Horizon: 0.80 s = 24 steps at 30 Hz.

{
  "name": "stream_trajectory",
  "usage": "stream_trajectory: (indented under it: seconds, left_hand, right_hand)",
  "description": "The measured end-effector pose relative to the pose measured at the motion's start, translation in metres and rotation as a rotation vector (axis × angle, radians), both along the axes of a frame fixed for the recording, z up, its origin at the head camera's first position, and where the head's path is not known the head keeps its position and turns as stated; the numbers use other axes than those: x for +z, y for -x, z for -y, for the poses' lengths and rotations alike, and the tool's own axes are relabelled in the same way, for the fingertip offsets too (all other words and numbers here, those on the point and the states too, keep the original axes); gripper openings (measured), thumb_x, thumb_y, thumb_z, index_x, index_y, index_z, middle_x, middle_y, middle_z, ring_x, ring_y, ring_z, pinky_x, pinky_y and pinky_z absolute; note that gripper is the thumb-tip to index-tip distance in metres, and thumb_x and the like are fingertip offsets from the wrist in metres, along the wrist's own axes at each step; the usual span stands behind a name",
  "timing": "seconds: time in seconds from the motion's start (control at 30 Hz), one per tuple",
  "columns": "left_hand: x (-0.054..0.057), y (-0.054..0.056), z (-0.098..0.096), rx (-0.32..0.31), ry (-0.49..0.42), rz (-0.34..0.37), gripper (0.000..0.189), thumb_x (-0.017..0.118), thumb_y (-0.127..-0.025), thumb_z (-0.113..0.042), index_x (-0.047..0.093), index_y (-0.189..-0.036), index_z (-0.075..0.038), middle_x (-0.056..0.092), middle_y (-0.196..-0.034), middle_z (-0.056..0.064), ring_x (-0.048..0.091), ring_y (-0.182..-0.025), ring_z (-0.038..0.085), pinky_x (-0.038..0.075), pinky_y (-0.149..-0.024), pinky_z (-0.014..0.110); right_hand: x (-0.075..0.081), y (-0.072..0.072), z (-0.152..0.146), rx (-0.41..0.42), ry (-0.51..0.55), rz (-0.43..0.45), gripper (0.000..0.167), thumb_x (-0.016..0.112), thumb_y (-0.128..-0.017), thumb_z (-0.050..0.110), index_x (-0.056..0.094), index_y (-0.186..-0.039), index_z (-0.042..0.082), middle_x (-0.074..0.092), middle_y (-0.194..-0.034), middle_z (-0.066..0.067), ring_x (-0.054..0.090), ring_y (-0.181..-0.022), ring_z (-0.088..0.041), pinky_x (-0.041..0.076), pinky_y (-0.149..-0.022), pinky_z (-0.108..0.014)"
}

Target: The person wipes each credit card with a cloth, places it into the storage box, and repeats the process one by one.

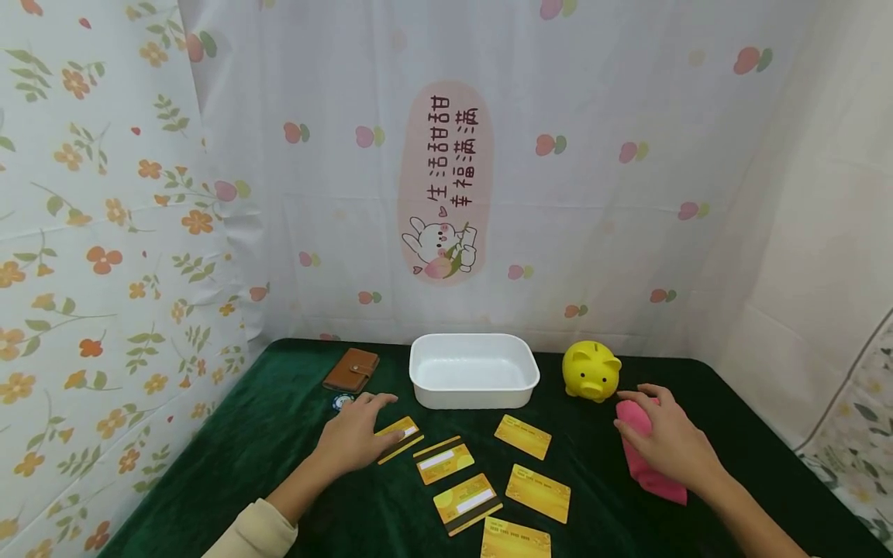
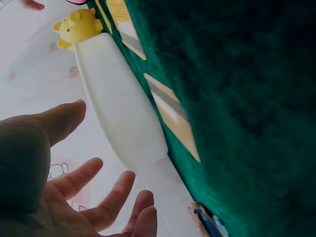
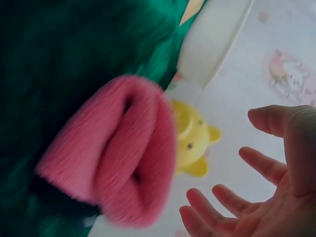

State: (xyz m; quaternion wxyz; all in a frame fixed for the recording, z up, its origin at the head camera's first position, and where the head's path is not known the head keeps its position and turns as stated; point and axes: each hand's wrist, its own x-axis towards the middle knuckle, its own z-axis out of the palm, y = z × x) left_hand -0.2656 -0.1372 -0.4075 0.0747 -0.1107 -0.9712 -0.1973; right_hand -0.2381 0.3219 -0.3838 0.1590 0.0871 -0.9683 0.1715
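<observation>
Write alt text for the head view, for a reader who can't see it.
A person's open left hand hovers by a gold card, the open right hand over a pink cloth, above a green table. Five more gold cards lie between the hands. Farther back are a brown wallet, a white tub and a yellow piggy bank.

Near-left of the white tray (image 1: 474, 400), the left grip (image 1: 357, 435) shows its back, thumb (image 2: 64, 121) and fingers (image 2: 116, 195) spread and loosely bent; a cream sleeve (image 1: 254, 535) ends on the left forearm (image 1: 296, 488). The right grip (image 1: 666, 443), farther off to the tray's near right, has its fingers (image 3: 264, 165) parted too, the bare right forearm (image 1: 749, 511) slanting in.
</observation>
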Motion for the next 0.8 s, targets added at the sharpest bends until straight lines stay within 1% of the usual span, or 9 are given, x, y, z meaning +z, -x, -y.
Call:
stream_trajectory:
  seconds: [0.1, 0.2, 0.37, 0.57, 0.63, 0.67, 0.73, 0.77, 0.8]
  left_hand:
    - [-0.003, -0.002, 0.005, 0.024, -0.029, 0.069, 0.053, 0.073, -0.087, -0.046, 0.061, -0.132, -0.020, 0.061, -0.123, 0.010, 0.057, -0.105, 0.031, 0.053, -0.070, 0.049]
    - [-0.007, -0.003, 0.010, 0.042, -0.037, 0.113, 0.051, 0.072, -0.087, -0.046, 0.062, -0.130, -0.020, 0.061, -0.119, 0.010, 0.058, -0.104, 0.030, 0.053, -0.070, 0.049]
    - [-0.011, -0.003, 0.014, 0.041, -0.015, 0.154, 0.053, 0.075, -0.085, -0.047, 0.062, -0.128, -0.019, 0.062, -0.115, 0.010, 0.060, -0.099, 0.028, 0.053, -0.069, 0.048]
    - [-0.016, -0.006, 0.019, 0.033, 0.018, 0.201, 0.053, 0.080, -0.081, -0.043, 0.063, -0.124, -0.018, 0.062, -0.109, 0.008, 0.060, -0.092, 0.024, 0.052, -0.068, 0.047]
    - [-0.017, -0.006, 0.020, 0.038, 0.027, 0.206, 0.052, 0.081, -0.080, -0.042, 0.063, -0.123, -0.018, 0.062, -0.108, 0.007, 0.059, -0.091, 0.023, 0.051, -0.068, 0.046]
    - [-0.017, -0.005, 0.020, 0.038, 0.032, 0.207, 0.053, 0.081, -0.080, -0.042, 0.063, -0.123, -0.018, 0.061, -0.108, 0.007, 0.059, -0.091, 0.023, 0.051, -0.068, 0.046]
    - [-0.016, -0.004, 0.020, 0.037, 0.037, 0.204, 0.053, 0.081, -0.080, -0.042, 0.063, -0.123, -0.018, 0.061, -0.109, 0.007, 0.059, -0.092, 0.024, 0.051, -0.068, 0.046]
    - [-0.015, -0.003, 0.020, 0.037, 0.040, 0.204, 0.054, 0.081, -0.080, -0.042, 0.063, -0.124, -0.018, 0.061, -0.109, 0.007, 0.059, -0.092, 0.024, 0.051, -0.068, 0.046]
    - [-0.014, -0.002, 0.020, 0.037, 0.043, 0.205, 0.054, 0.081, -0.080, -0.043, 0.063, -0.124, -0.018, 0.061, -0.108, 0.007, 0.059, -0.092, 0.024, 0.052, -0.068, 0.046]
  right_hand:
    - [-0.004, 0.002, -0.013, -0.019, 0.014, 0.046, 0.050, 0.068, -0.093, 0.032, 0.056, -0.131, 0.001, 0.039, -0.134, -0.034, 0.051, -0.107, -0.052, 0.053, -0.069, -0.064]
    - [-0.008, 0.004, -0.025, -0.025, 0.020, 0.075, 0.050, 0.068, -0.094, 0.034, 0.058, -0.130, 0.001, 0.042, -0.131, -0.035, 0.051, -0.107, -0.051, 0.051, -0.073, -0.066]
    - [-0.017, 0.006, -0.043, -0.043, 0.032, 0.124, 0.052, 0.066, -0.094, 0.041, 0.060, -0.128, 0.001, 0.048, -0.125, -0.036, 0.053, -0.105, -0.047, 0.051, -0.076, -0.064]
    - [-0.023, 0.010, -0.055, -0.057, 0.032, 0.238, 0.061, 0.065, -0.093, 0.045, 0.056, -0.132, -0.001, 0.043, -0.128, -0.041, 0.045, -0.111, -0.056, 0.049, -0.076, -0.068]
    - [-0.025, 0.012, -0.058, -0.052, 0.029, 0.256, 0.064, 0.065, -0.093, 0.045, 0.054, -0.134, -0.003, 0.045, -0.127, -0.041, 0.042, -0.112, -0.057, 0.050, -0.075, -0.067]
    - [-0.026, 0.012, -0.059, -0.047, 0.032, 0.258, 0.065, 0.065, -0.093, 0.044, 0.052, -0.134, -0.005, 0.047, -0.126, -0.041, 0.042, -0.111, -0.057, 0.051, -0.074, -0.064]
    - [-0.028, 0.013, -0.062, -0.034, 0.069, 0.274, 0.066, 0.066, -0.093, 0.039, 0.049, -0.136, -0.008, 0.056, -0.104, -0.035, 0.053, -0.094, -0.047, 0.054, -0.069, -0.052]
    - [-0.029, 0.014, -0.064, -0.031, 0.096, 0.287, 0.066, 0.067, -0.093, 0.037, 0.047, -0.137, -0.009, 0.058, -0.092, -0.029, 0.055, -0.083, -0.040, 0.054, -0.064, -0.044]
    - [-0.029, 0.014, -0.065, -0.027, 0.123, 0.303, 0.066, 0.067, -0.094, 0.035, 0.045, -0.137, -0.010, 0.056, -0.080, -0.022, 0.054, -0.072, -0.033, 0.052, -0.059, -0.037]
